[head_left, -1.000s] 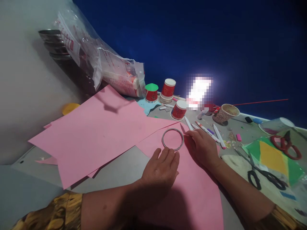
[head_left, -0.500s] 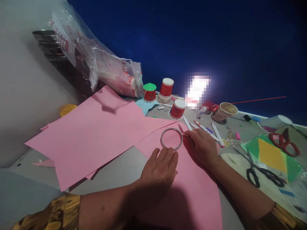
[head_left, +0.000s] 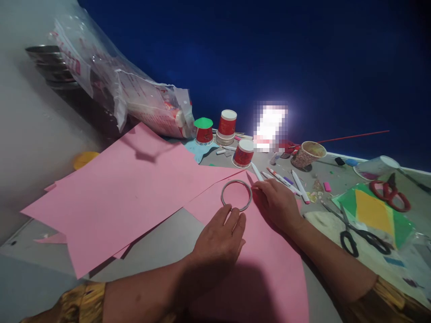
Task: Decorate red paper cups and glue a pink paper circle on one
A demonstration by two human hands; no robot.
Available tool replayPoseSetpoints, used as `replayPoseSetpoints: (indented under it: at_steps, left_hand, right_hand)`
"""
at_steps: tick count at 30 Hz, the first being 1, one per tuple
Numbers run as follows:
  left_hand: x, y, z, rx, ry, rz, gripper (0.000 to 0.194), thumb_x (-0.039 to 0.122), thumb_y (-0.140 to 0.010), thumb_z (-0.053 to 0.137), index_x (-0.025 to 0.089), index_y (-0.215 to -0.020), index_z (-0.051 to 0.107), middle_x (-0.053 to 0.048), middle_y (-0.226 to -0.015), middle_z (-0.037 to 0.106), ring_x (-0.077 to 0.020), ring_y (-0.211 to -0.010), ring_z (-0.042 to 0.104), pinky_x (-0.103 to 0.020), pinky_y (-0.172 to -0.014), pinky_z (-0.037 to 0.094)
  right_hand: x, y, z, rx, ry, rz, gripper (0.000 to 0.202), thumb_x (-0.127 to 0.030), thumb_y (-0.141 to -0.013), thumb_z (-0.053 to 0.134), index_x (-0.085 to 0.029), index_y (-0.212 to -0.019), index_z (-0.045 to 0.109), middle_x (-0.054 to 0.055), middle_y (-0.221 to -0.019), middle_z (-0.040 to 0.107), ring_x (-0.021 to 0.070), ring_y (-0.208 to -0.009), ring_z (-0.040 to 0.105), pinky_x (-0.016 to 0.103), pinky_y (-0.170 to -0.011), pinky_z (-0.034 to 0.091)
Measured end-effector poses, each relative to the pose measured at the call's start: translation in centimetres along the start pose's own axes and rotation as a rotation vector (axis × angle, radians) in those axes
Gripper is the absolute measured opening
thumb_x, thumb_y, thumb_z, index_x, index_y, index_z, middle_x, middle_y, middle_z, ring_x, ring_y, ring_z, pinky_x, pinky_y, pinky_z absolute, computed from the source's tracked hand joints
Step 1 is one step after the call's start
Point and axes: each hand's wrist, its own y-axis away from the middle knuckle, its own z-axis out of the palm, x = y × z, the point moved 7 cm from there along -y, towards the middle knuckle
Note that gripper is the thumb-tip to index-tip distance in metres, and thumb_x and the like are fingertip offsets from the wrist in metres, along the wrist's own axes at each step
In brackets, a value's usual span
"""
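At the ring point(head_left: 222, 194), the left hand's point(head_left: 218, 235) nearly straight fingers touch it; the right hand's point(head_left: 279, 204) curl beside it.

No word, brand or number can be read for certain. Red print runs over the clear plastic bag point(head_left: 148, 105) at the far left of the worktop point(head_left: 161, 242), too creased and blurred to make out. The red cups point(head_left: 244, 154) near the far edge and the white marker point(head_left: 283, 181) carry marks too small to read.

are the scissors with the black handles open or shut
Open. The black-handled scissors lie with their blades spread and their tips apart.
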Motion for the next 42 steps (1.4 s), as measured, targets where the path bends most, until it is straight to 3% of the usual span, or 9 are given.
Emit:
replayPoseSetpoints:
  at_steps: [42]
  left_hand:
    - [-0.24,0.00,-0.04,-0.046,0.042,-0.025,0.054,0.025,-0.093,0.069,0.002,-0.139,0.053,-0.026,-0.134,0.064,-0.0392,-0.131,0.059,-0.054,-0.113,0.051]
  right_hand:
    - [0.34,-0.05,0.53,-0.025,-0.002,0.015,0.014,-0.021,-0.104,0.053,-0.018,-0.106,0.067,0.008,-0.086,0.067,0.0225,-0.076,0.060,0.034,-0.067,0.039]
